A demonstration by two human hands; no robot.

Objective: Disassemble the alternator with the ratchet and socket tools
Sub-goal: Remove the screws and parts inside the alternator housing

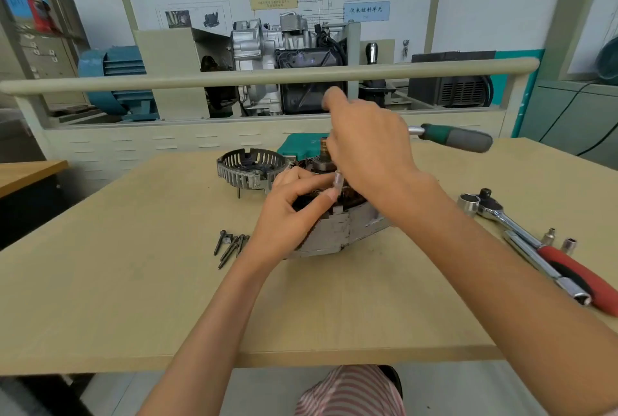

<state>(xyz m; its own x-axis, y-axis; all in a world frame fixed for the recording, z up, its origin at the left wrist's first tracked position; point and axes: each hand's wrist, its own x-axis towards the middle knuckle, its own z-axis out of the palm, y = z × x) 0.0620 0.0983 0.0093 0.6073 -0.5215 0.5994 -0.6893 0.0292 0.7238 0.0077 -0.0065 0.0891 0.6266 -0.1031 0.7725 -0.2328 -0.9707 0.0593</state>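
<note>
Right hand [368,144] is wrapped round the head end of a green-handled ratchet [456,138], handle sticking out to the right, held over the alternator [337,231]. Left hand [294,211] pinches a small socket piece [337,181] between thumb and finger, just above the alternator's open top. The alternator sits mid-table, copper windings showing. Just behind it to the left lies its slotted end cover [249,170]; four long bolts [230,245] lie just left of the left wrist. Off to the right on the pale wooden table [133,298]: a red-handled ratchet [535,241], an extension bar [545,268], two loose sockets [558,240]. Beyond the rail, an engine display stand [284,58] and wall charts.
</note>
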